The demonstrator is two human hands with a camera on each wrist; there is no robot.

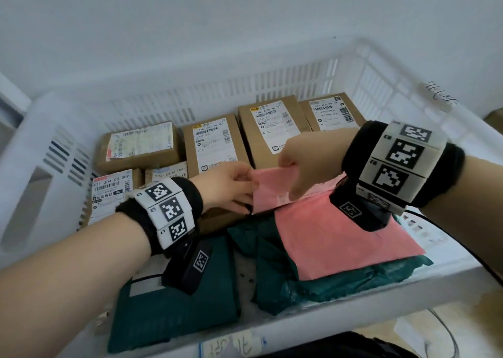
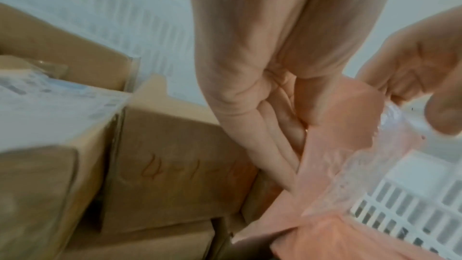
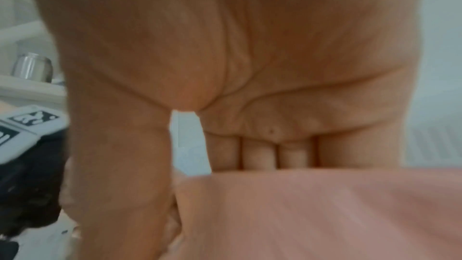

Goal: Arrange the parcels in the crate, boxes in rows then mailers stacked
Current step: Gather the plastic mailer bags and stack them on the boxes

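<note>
Pink mailer (image 1: 275,188) pinched by left hand (image 1: 228,188) and right hand (image 1: 307,164), lifted over boxes (image 1: 215,142) in crate (image 1: 190,96)

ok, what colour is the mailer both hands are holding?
Pink. The mailer is pinched by the left hand and right hand; the head view shows it best.

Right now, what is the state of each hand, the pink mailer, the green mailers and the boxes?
left hand: pinches the pink mailer's raised flap
right hand: pinches the same flap
pink mailer: lies on the green mailers
green mailers: lie flat, near side
boxes: in rows, labels up
crate: holds all parcels
</note>
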